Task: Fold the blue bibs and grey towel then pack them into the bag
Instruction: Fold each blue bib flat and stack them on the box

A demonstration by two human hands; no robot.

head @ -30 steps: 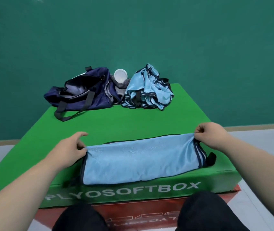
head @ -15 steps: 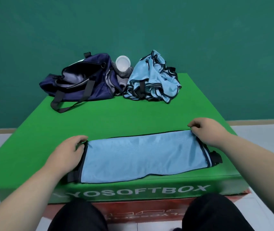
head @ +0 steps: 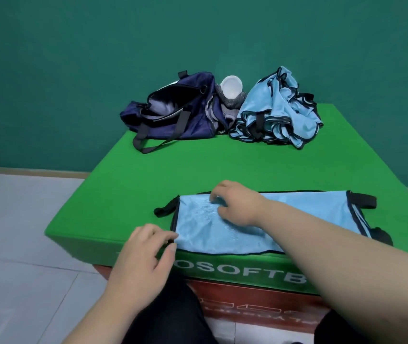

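Grip: left hand (head: 145, 254) pinches the near-left corner of the bib (head: 297, 214) between thumb and fingertips, as far as the view shows; right hand (head: 237, 204) has its fingers bent, tips down on the cloth near the far-left corner (whether a layer is caught between them I cannot tell).
Change: half a second ago the hands sat one at each end of the bib; now the right hand has left the right end and crossed over, so both work the left end.
Bib: a long flat strip along the front edge of the green box (head: 173, 170), its right end and black straps (head: 362, 201) lying free.
Meaning: the lengthwise fold looks done; two hands on one end suggest a crosswise fold comes next, left end over to the right.
Still to do: the pile of bibs (head: 277, 112) sits crumpled at the back, the grey towel (head: 227, 105) is wedged between it and the open bag (head: 173, 112), and I see nothing packed.
Risk: thin cloth may slide open when lifted.
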